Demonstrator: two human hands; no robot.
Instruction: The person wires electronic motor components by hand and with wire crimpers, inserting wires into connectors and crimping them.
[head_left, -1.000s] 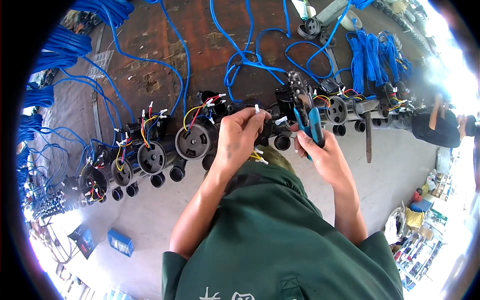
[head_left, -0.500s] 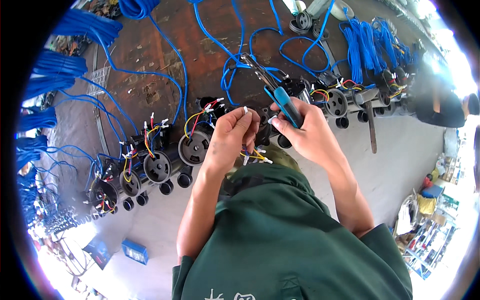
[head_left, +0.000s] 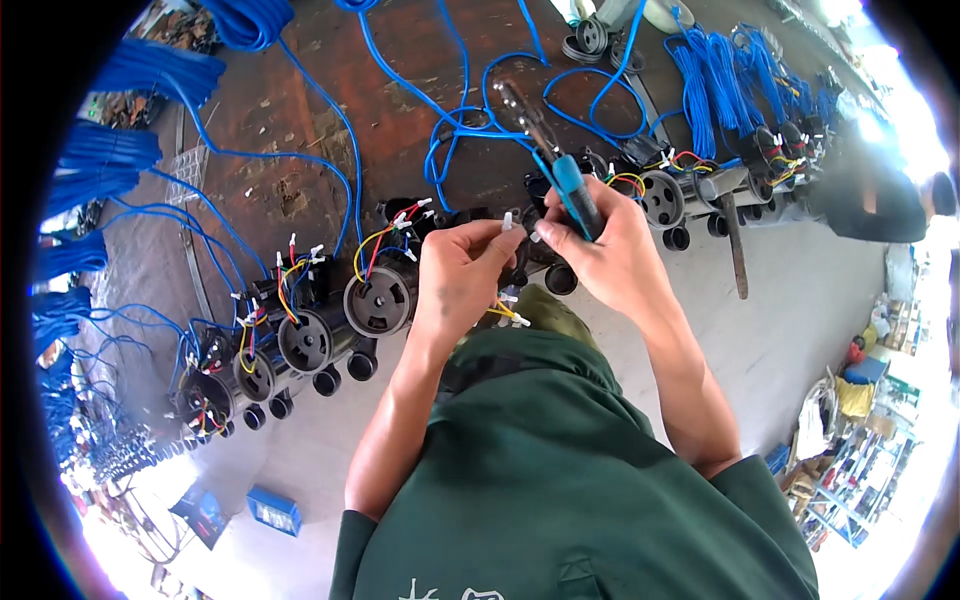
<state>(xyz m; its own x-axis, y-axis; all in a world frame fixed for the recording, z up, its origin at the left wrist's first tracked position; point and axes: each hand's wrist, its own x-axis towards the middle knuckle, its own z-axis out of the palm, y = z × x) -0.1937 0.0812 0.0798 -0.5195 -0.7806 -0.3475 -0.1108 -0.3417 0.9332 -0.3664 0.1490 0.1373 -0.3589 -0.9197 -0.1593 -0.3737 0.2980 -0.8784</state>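
Thumb and fingertips of my left hand (head_left: 452, 280) pinch a small white wire cap (head_left: 508, 221), which stands up from the grip. Close beside it on the right, my right hand (head_left: 622, 255) is wrapped round blue-and-black handled pliers (head_left: 572, 188). Their metal jaws point away toward the table and look blurred. A second small white piece (head_left: 541, 232) shows by my right thumb. Yellow wires with white-capped ends (head_left: 508, 313) poke out below my left hand. The part behind my fingers is mostly hidden.
Along the near edge of the stained table (head_left: 300, 120) runs a row of dark cylinders with slotted round ends (head_left: 380, 300) and coloured capped wires. Blue cable bundles (head_left: 150, 75) lie at left, others (head_left: 712, 85) at far right. A hammer (head_left: 733, 220) hangs over the edge on the right.
The whole scene has shifted slightly left in the view. My hands have come a little nearer each other, and the pliers have turned slightly in my right hand.
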